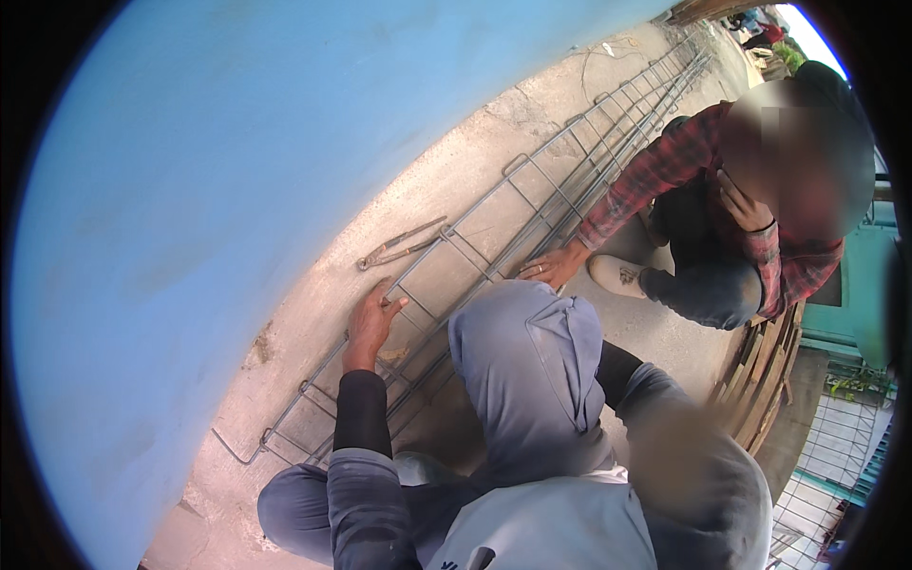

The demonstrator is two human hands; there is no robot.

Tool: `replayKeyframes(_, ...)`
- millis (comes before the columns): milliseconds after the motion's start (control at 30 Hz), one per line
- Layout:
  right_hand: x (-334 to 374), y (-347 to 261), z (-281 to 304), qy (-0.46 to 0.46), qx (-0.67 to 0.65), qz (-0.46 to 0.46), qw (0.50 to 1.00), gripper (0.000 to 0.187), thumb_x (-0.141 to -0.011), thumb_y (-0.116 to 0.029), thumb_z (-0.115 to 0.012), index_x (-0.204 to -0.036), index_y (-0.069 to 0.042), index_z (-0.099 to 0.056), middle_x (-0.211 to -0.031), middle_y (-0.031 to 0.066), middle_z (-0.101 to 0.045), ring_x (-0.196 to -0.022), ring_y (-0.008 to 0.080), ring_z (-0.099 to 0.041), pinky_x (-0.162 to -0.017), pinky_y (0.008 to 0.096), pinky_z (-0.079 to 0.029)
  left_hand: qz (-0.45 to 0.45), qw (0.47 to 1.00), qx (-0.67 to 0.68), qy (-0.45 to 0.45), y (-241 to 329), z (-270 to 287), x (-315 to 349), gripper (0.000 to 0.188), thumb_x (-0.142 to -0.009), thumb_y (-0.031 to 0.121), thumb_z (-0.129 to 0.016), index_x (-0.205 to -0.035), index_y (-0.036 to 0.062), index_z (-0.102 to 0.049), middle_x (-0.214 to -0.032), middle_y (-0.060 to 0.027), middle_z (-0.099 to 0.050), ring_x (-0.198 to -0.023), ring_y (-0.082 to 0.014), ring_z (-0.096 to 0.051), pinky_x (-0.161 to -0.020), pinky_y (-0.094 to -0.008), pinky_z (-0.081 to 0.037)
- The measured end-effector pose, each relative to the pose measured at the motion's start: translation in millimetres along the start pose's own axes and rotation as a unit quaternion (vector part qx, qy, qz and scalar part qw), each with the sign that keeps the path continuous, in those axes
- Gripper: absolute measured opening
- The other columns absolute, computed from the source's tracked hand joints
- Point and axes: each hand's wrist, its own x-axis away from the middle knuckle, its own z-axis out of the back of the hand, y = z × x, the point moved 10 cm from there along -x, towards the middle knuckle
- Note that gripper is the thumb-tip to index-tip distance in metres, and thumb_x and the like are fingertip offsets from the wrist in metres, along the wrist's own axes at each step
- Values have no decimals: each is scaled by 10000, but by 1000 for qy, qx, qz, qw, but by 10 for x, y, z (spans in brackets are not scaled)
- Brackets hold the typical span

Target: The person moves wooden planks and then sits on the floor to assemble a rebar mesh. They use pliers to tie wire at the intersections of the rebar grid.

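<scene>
A long rebar cage (513, 171) of grey steel bars and bent ties lies diagonally across the concrete, from the lower left to the far right. My left hand (370, 328), in a black cuff, closes over the cage's outer long bar. Behind my raised knee (522, 351) in grey-blue trousers, my right hand is hidden; only the black-sleeved forearm (622, 370) shows. Rusty long-handled pincers (404, 244) lie on the ground beside the cage, just beyond my left hand. A co-worker's hand (556, 266) with a ring rests on the cage beyond my knee.
A co-worker in a red plaid shirt (655, 171) squats at the right, other hand raised near the head. A blue wall (237, 171) borders the left side. Wooden planks (760, 380) are stacked at the right, near a white wire grid (836, 427).
</scene>
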Motion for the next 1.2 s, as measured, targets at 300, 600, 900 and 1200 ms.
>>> replayKeyframes(300,-80,-69,1415,213,-285,-2,934,299,-995,-243,-487,-1153,-52,-654,-724,39,-580,-700,160,-561,-595,371,-468,5,1000,-10,10,-111,135,5,592,-859,419,-720,-1368,155,-572,-1044,-197,-711,-994,-317,-682,-871,-418,-506)
replayKeyframes(600,1036,-1433,4401,479,410,-65,773,388,-899,-291,-645,-1251,-132,-612,-1100,-14,-500,-1011,190,-433,-803,334,-403,42,998,-54,-5,-50,148,-84,591,-853,481,-694,-1331,148,-597,-1104,-179,-701,-1001,-338,-671,-880,-432,-510)
replayKeyframes(900,-87,-1050,644,21,153,189,970,330,-956,-320,-660,-1111,-28,-671,-894,22,-679,-839,124,-596,-792,317,-495,33,999,-32,24,-118,65,-143,624,-840,576,-663,-1305,161,-622,-899,-124,-708,-971,-291,-664,-894,-448,-497)
replayKeyframes(1200,-217,123,-620,-64,172,-3,983,323,-978,-312,-615,-1137,-36,-671,-928,43,-689,-829,137,-595,-781,313,-494,30,998,-32,41,-79,48,-55,655,-853,622,-609,-1302,145,-620,-1160,-131,-690,-1133,-294,-624,-986,-451,-465)
